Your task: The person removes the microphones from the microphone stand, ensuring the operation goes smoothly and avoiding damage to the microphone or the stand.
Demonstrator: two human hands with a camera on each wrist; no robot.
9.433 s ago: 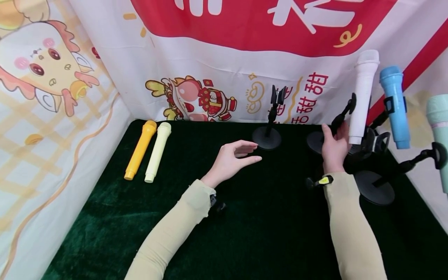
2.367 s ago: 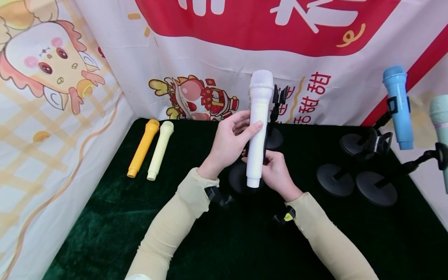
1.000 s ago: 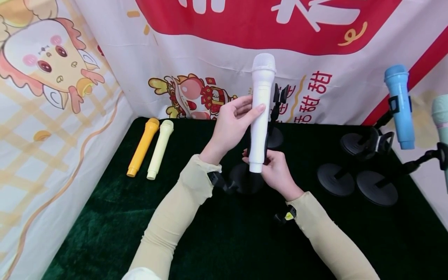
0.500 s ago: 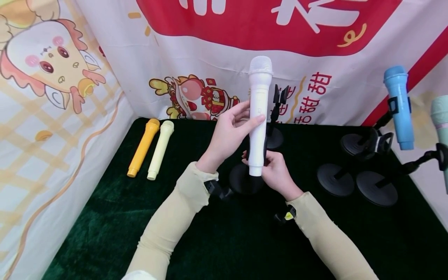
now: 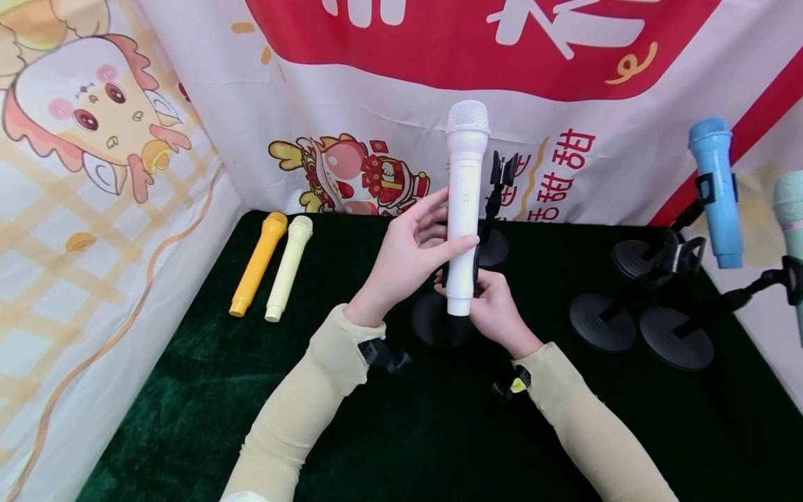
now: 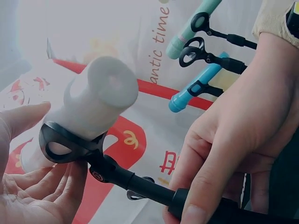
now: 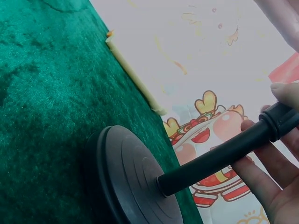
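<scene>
A white microphone (image 5: 465,167) stands nearly upright in the black clip (image 6: 70,142) of a desk stand. My left hand (image 5: 404,261) holds the microphone's lower half, thumb across the front and fingers behind. Below it, my right hand (image 5: 500,310) grips the stand's black pole (image 7: 217,158); the microphone partly hides those fingers in the head view. The stand's round base (image 7: 133,172) rests on the green cloth. Just behind is another black stand (image 5: 492,244) with a bare clip.
At left, an orange microphone (image 5: 258,265) and a pale yellow microphone (image 5: 289,268) lie side by side. Several black stands (image 5: 602,322) crowd the right, with a blue microphone (image 5: 716,195) and a mint green microphone (image 5: 790,223) held up there. Printed cloth (image 5: 376,104) hangs behind.
The white microphone came from the right side to the middle, where both hands took hold. It then rose a little in the clip. Over the last half second my left hand slid down along it.
</scene>
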